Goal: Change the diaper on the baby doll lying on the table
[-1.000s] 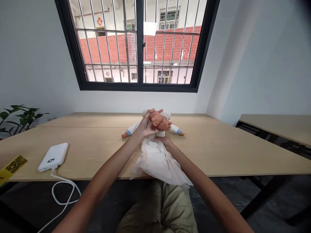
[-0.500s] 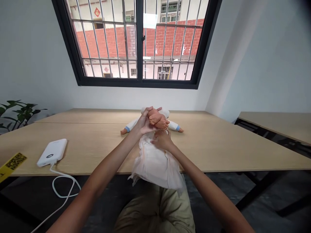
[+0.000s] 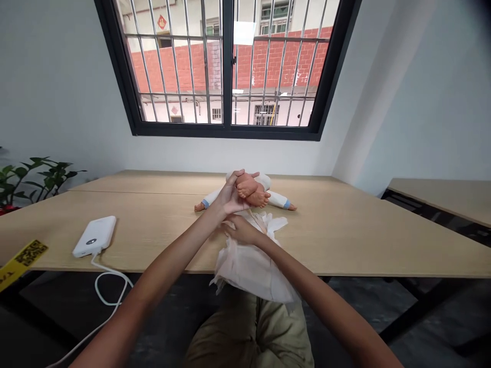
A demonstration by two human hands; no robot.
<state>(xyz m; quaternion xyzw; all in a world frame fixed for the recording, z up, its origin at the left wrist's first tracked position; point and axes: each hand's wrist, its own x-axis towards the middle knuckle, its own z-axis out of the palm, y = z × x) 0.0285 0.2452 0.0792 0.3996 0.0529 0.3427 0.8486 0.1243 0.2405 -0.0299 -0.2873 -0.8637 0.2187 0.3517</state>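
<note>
At the far left a potted plant stands beyond the desk, and a yellow label shows at the edge of our view. A white power bank lies on the desk's left part, its cable looping down over the near edge, well apart from the work.

In the middle, our left grip is clenched around the 2 bare feet of the doll. It holds the legs lifted while the doll lies on its back on the desk, arms spread to both sides. Just below, our right grip rests on the white cloth, which reaches up beneath the raised legs and hangs over the near desk edge toward our lap. We cannot tell whether its fingers pinch the cloth or only press on it.

We judge the step in hand to be arranging the cloth beneath the doll's lifted lower body. Any further shift of the cloth calls for the legs held high enough to clear the space beneath, and for a sure hold on the cloth's upper edge.

At the right a 2nd desk stands apart.
</note>
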